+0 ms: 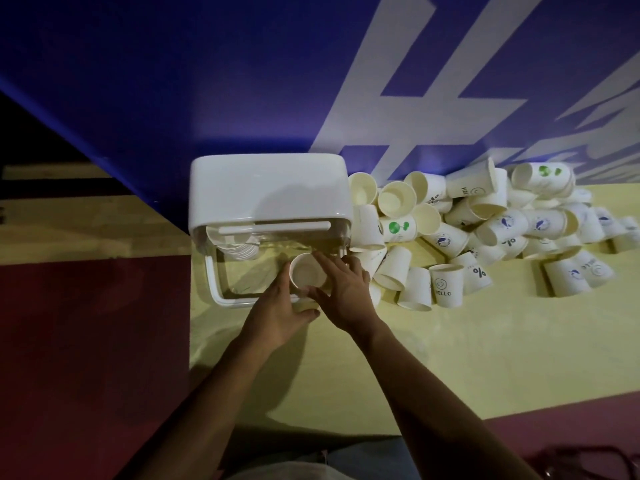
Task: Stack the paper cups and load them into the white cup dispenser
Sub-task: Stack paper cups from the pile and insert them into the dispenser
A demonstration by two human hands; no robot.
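both hands grip one paper cup (306,271), mouth up, at the clear front of the white cup dispenser (266,192): the left hand (277,306) cradles its left side, the right hand (346,289) pinches its right rim. a nested stack (239,249) lies inside at the left. a pile of loose cups (485,220) crowds the dispenser's right side and the right hand, on the yellow table (415,358) below a blue wall (173,81).

Branded stand: lettered wall (242,81), paper cups (446,284)

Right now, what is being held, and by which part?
A paper cup, mouth up, held by its sides between left hand and right hand.
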